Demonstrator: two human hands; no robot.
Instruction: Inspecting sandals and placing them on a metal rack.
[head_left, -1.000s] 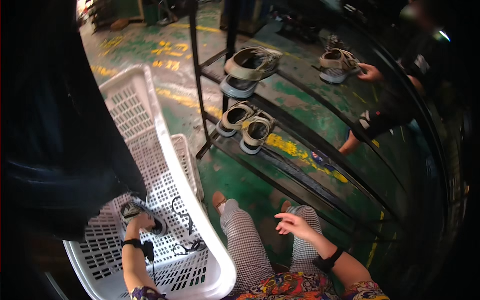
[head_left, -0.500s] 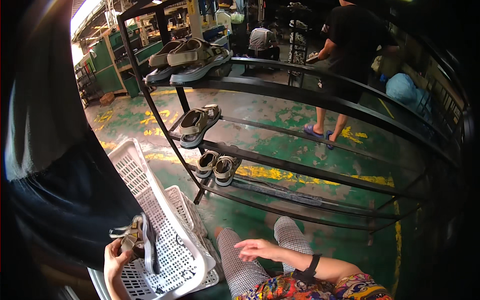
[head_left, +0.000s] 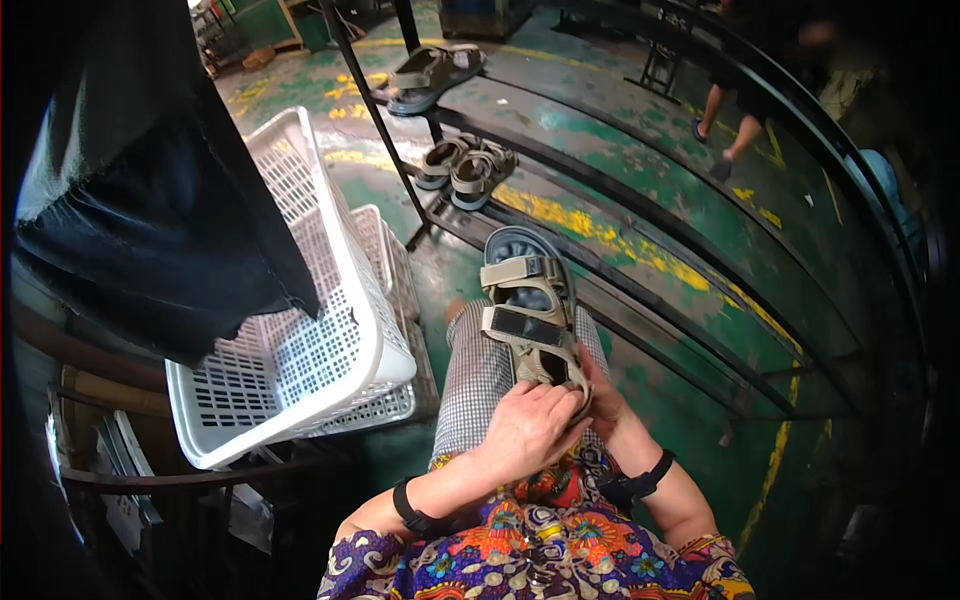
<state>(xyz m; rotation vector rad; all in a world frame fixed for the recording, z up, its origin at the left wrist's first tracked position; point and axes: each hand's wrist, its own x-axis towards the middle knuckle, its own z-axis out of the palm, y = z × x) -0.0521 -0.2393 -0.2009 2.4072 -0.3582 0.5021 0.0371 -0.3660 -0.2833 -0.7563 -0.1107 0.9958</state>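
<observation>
A khaki strap sandal with a dark grey sole lies over my lap, its toe pointing away from me. My left hand is closed on the heel strap at the near end, fingers bent over the top. Against the right side of the heel, my right hand grips the sandal with its thumb along the edge. The two hands meet there and cover most of the heel. Under the sandal are my knees in checked trousers.
To my left stands a white perforated plastic basket, partly covered by black cloth. A black metal rack ahead carries sandals on its left end. Beyond it a person's legs show on the green floor.
The sandal has come from above the basket onto my lap. My right hand has joined the left on its heel. The view has tilted down, and the person behind the rack appears farther right.
</observation>
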